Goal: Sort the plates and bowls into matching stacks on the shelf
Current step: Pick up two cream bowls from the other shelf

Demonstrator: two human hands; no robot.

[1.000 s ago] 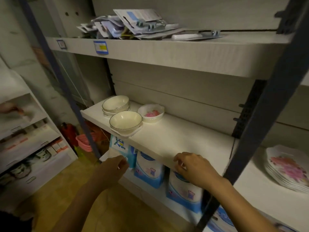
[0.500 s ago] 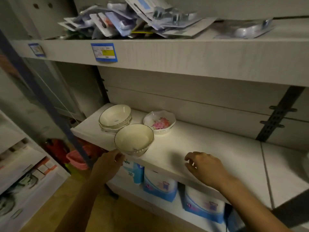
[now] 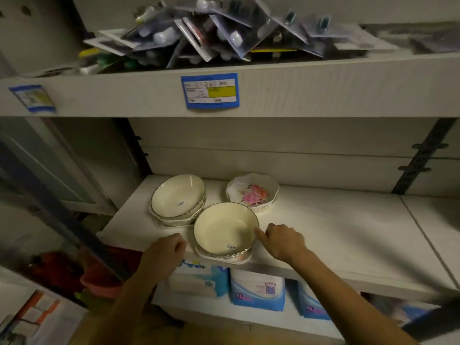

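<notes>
The front cream bowl (image 3: 225, 229) is sitting near the front edge of the middle shelf (image 3: 336, 235), nested on a scalloped dish (image 3: 224, 258) whose rim is showing beneath it. The left hand (image 3: 164, 252) is hovering just left of that bowl, its forearm reaching up from below; its fingers are curled into a loose fist and are holding nothing, with the knuckles near the bowl's side but apart from it. The right hand (image 3: 282, 241) is reaching in from the right of the bowl, back of the hand upward; its forefinger (image 3: 260, 234) is stretching out straight and touching the bowl's dark rim, while the other fingers are folding under and gripping nothing. Behind the bowl to the left, a stack of cream bowls (image 3: 178, 196) is standing on more scalloped dishes; behind it to the right, just beside its rim, a flowered bowl (image 3: 252, 192) is sitting alone. Below the bowl, blue-and-white packs (image 3: 257, 288) are standing; high above it, blister packs (image 3: 219, 33) are lying heaped over a blue price label (image 3: 210, 90).
</notes>
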